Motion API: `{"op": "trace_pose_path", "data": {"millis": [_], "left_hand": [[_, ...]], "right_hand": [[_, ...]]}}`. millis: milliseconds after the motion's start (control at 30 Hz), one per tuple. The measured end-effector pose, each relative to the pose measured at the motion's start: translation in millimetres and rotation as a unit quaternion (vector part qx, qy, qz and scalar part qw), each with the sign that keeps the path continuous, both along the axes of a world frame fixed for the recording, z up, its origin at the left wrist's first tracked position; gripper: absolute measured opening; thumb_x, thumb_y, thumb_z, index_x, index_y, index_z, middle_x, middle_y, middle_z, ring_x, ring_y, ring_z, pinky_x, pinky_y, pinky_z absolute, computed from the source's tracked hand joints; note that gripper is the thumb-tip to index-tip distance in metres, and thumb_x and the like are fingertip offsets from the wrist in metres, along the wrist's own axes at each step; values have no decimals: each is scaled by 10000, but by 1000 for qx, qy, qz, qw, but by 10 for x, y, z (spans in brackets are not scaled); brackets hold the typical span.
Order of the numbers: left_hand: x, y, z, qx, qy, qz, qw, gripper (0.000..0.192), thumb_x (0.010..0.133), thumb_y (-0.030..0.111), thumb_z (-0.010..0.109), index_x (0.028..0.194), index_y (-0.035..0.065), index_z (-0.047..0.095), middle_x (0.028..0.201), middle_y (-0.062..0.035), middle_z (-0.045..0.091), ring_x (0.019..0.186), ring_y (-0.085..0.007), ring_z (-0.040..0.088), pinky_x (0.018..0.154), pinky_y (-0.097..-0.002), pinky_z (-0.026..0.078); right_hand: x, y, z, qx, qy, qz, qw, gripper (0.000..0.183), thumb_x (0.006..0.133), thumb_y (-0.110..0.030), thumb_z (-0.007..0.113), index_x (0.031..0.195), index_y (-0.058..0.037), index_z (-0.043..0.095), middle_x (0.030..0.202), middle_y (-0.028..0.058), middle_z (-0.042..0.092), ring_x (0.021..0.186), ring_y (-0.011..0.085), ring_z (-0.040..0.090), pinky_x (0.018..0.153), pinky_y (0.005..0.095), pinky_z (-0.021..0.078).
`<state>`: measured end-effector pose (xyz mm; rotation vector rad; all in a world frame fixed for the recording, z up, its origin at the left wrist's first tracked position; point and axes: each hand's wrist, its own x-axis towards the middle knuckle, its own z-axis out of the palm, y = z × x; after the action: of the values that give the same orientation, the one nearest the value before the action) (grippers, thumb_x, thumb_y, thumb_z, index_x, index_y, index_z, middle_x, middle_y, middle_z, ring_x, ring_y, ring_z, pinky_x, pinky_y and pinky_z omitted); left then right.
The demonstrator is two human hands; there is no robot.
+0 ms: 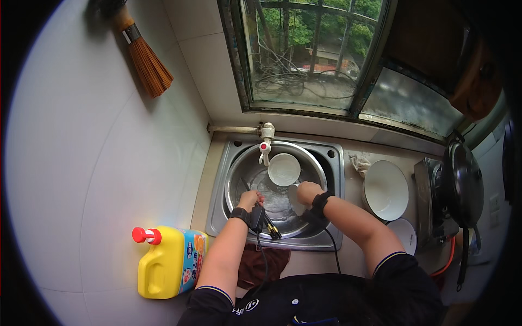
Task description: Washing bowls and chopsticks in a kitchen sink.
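Note:
My left hand (249, 199) is closed around several dark chopsticks (270, 226) with gold-coloured bands near their lower ends. It is over the left part of a round stainless steel basin (233, 173), which sits in the sink (218, 220). On the basin's right side, my right hand (308, 192) grips a pale, greyish-white thing (296, 200); whether it is a cloth or a dish I cannot tell. A white bowl (284, 169) rests in the basin beyond my hands, just right of the tap (266, 142). Shallow water seems to cover the basin's bottom.
A yellow detergent bottle (163, 261) with a red pump stands left. Right of the sink are a large white bowl (385, 190), another white dish (403, 234), a crumpled cloth (360, 164) and a stove (432, 199) with a black pan (465, 183). A brown cloth (263, 267) lies in front.

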<state>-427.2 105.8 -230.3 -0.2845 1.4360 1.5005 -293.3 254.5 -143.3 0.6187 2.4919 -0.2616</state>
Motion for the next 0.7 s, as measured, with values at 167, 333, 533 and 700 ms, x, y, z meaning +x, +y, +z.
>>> {"op": "trace_pose_path", "data": {"millis": [167, 333, 533, 700], "left_hand": [[-42, -39, -55, 11, 17, 30, 999, 165, 740, 70, 376, 801, -74, 432, 667, -163, 501, 511, -198, 468, 450, -287, 405], [-40, -145, -31, -24, 76, -5, 997, 114, 713, 23, 408, 750, -76, 449, 631, -143, 490, 538, -222, 494, 463, -325, 420], [150, 19, 163, -5, 90, 19, 996, 289, 767, 260, 513, 756, -24, 456, 592, -91, 486, 460, -173, 473, 391, -285, 365], [262, 153, 72, 96, 140, 14, 985, 216, 731, 180, 556, 662, -4, 466, 531, -70, 464, 428, -162, 455, 378, -270, 358]], "right_hand": [[-120, 144, -673, -2, -130, 320, 938, 250, 597, -64, 529, 833, 5, 578, 831, 189, 556, 754, 315, 552, 642, 346, 452], [42, -43, -609, -310, 87, -78, 944, 254, 622, -23, 483, 859, 32, 554, 843, 188, 558, 726, 296, 558, 620, 345, 453], [129, -12, -363, -549, 230, -342, 727, 451, 641, 43, 426, 1080, -7, 338, 886, 132, 484, 648, 249, 546, 488, 314, 490], [94, -83, -173, -424, 321, -350, 771, 484, 656, 11, 447, 1113, -63, 306, 915, 135, 462, 650, 221, 541, 465, 282, 487]]}}
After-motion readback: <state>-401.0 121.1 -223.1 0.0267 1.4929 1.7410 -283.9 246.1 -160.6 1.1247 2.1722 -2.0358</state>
